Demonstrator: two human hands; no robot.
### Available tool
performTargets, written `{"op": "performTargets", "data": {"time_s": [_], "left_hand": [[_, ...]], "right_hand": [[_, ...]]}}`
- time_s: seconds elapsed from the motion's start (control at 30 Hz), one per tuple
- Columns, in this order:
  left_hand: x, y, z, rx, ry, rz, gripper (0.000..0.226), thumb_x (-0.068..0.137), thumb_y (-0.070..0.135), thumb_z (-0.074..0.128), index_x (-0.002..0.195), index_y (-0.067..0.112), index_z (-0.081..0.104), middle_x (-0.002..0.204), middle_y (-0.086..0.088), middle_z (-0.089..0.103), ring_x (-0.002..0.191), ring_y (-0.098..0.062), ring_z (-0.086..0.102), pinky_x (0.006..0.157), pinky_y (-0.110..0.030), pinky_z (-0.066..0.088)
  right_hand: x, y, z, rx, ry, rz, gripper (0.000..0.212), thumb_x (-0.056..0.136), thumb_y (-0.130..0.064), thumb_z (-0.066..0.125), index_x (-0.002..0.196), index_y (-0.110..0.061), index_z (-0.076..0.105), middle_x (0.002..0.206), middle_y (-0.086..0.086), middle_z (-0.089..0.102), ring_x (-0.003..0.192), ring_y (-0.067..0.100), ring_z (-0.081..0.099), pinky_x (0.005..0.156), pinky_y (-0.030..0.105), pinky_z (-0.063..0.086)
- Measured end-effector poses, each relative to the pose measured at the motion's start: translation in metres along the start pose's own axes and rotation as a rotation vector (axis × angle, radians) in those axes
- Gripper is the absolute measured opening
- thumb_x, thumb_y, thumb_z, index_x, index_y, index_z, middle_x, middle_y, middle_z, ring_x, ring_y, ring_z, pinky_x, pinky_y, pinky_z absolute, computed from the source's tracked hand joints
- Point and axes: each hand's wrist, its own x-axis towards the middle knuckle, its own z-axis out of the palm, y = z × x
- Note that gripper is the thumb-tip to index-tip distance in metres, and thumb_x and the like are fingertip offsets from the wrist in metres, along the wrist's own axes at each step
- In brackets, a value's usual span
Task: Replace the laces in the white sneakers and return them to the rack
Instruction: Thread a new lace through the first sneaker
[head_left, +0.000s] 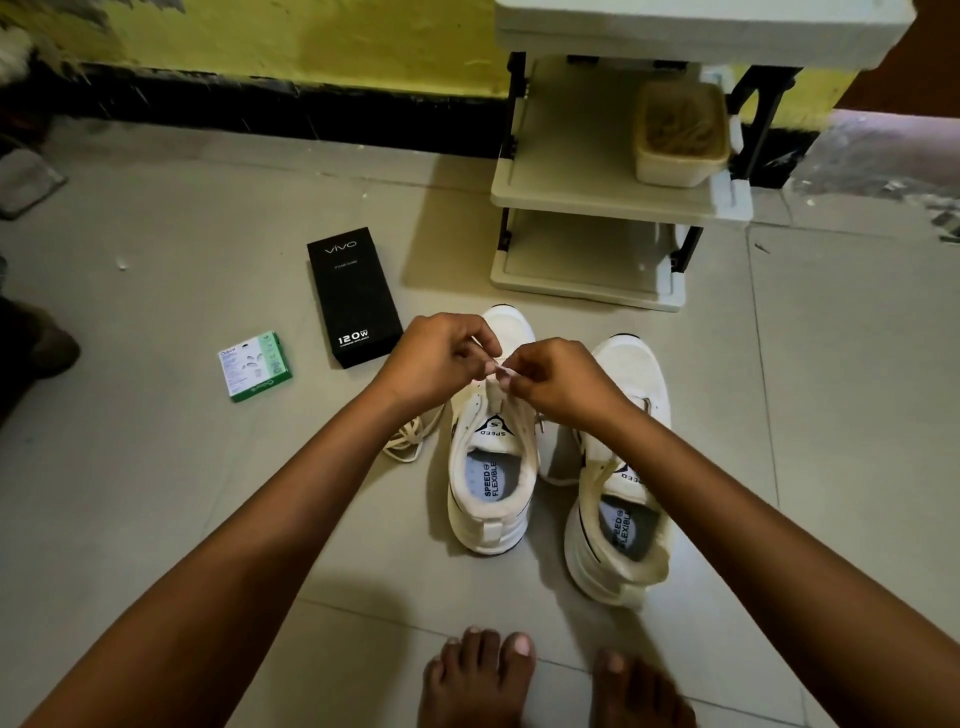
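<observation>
Two white sneakers stand side by side on the tiled floor, toes pointing away from me. Over the eyelets of the left sneaker (493, 467) my left hand (436, 364) and my right hand (556, 379) meet, each pinching a white lace (503, 370) between fingertips. The right sneaker (623, 467) stands untouched, partly behind my right forearm, with a lace trailing at its left side. A loose cream lace (410, 439) lies coiled on the floor left of the left sneaker. The cream shoe rack (597, 197) stands beyond the sneakers.
A black phone box (353, 296) and a small green box (254, 366) lie on the floor to the left. A cream tub (680, 135) sits on the rack's middle shelf. My bare feet (519, 680) are at the bottom edge. A yellow wall runs behind.
</observation>
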Motion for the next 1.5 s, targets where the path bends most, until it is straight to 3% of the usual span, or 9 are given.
{"op": "performTargets", "data": {"time_s": [0.1, 0.23, 0.3, 0.47, 0.63, 0.87, 0.97, 1.17, 1.5], "left_hand": [[0.0, -0.004, 0.0, 0.005, 0.062, -0.051, 0.014, 0.077, 0.007, 0.074, 0.089, 0.012, 0.066, 0.07, 0.008, 0.064, 0.063, 0.002, 0.059, 0.071, -0.021, 0.048], [-0.006, -0.015, 0.005, 0.029, -0.171, -0.288, 0.048, 0.073, 0.029, 0.079, 0.115, 0.02, 0.058, 0.103, -0.002, 0.059, 0.086, -0.015, 0.058, 0.078, -0.029, 0.049], [-0.01, -0.018, 0.013, -0.004, -0.226, -0.339, 0.056, 0.073, 0.03, 0.078, 0.123, 0.021, 0.054, 0.107, -0.002, 0.055, 0.094, -0.018, 0.057, 0.08, -0.029, 0.047], [-0.01, -0.027, 0.016, -0.221, -0.092, -0.393, 0.02, 0.084, 0.008, 0.059, 0.102, 0.012, 0.067, 0.097, -0.009, 0.065, 0.082, -0.018, 0.059, 0.069, -0.026, 0.05], [-0.013, -0.026, 0.013, -0.434, -0.074, -0.477, 0.034, 0.084, -0.009, 0.042, 0.1, 0.006, 0.068, 0.078, -0.009, 0.06, 0.063, -0.013, 0.052, 0.044, -0.013, 0.043], [-0.013, -0.027, 0.015, -0.495, -0.07, -0.509, 0.034, 0.084, -0.009, 0.041, 0.094, 0.009, 0.068, 0.072, -0.004, 0.061, 0.063, -0.012, 0.051, 0.043, -0.012, 0.039], [-0.014, -0.028, 0.016, -0.509, -0.067, -0.507, 0.033, 0.085, -0.007, 0.041, 0.091, 0.011, 0.069, 0.076, -0.006, 0.063, 0.066, -0.013, 0.054, 0.054, -0.018, 0.042], [-0.014, -0.027, 0.016, -0.513, -0.083, -0.497, 0.032, 0.085, -0.007, 0.042, 0.1, 0.007, 0.068, 0.079, -0.006, 0.064, 0.068, -0.013, 0.057, 0.057, -0.019, 0.045], [-0.013, -0.02, 0.01, -0.537, -0.152, -0.482, 0.022, 0.089, 0.001, 0.051, 0.106, 0.005, 0.065, 0.079, -0.003, 0.063, 0.068, -0.009, 0.058, 0.046, -0.01, 0.045]], "right_hand": [[0.001, 0.0, 0.006, 0.05, 0.065, 0.023, 0.017, 0.089, -0.022, 0.062, 0.1, -0.014, 0.073, 0.091, 0.007, 0.071, 0.087, 0.021, 0.064, 0.074, 0.029, 0.047], [0.003, 0.0, 0.01, 0.072, 0.102, 0.037, 0.019, 0.09, -0.02, 0.061, 0.102, -0.013, 0.073, 0.097, 0.007, 0.072, 0.086, 0.016, 0.063, 0.07, 0.022, 0.041], [0.004, 0.0, 0.017, 0.064, 0.103, 0.035, 0.018, 0.089, -0.017, 0.061, 0.1, -0.011, 0.074, 0.097, 0.007, 0.073, 0.087, 0.016, 0.064, 0.067, 0.018, 0.035], [0.005, 0.001, 0.032, 0.084, 0.169, 0.086, 0.015, 0.085, -0.017, 0.067, 0.096, -0.009, 0.075, 0.093, 0.009, 0.073, 0.088, 0.02, 0.066, 0.074, 0.02, 0.042], [0.008, 0.001, 0.036, 0.06, 0.184, 0.134, 0.013, 0.084, -0.017, 0.067, 0.09, -0.009, 0.074, 0.087, 0.01, 0.072, 0.083, 0.021, 0.065, 0.068, 0.019, 0.04], [0.012, -0.002, 0.041, -0.063, 0.141, 0.136, 0.019, 0.085, -0.014, 0.056, 0.09, -0.006, 0.072, 0.089, 0.014, 0.07, 0.085, 0.03, 0.063, 0.073, 0.034, 0.05], [0.011, -0.001, 0.044, -0.044, 0.167, 0.144, 0.017, 0.085, -0.016, 0.057, 0.089, -0.005, 0.07, 0.088, 0.014, 0.069, 0.085, 0.031, 0.062, 0.071, 0.033, 0.048], [0.009, 0.0, 0.047, 0.006, 0.169, 0.174, 0.016, 0.086, -0.02, 0.057, 0.089, -0.011, 0.069, 0.09, 0.01, 0.069, 0.087, 0.028, 0.062, 0.07, 0.031, 0.045], [0.003, 0.003, 0.052, -0.071, 0.23, 0.099, 0.013, 0.086, -0.023, 0.056, 0.088, -0.016, 0.067, 0.088, 0.008, 0.069, 0.086, 0.029, 0.061, 0.063, 0.027, 0.036]]}}
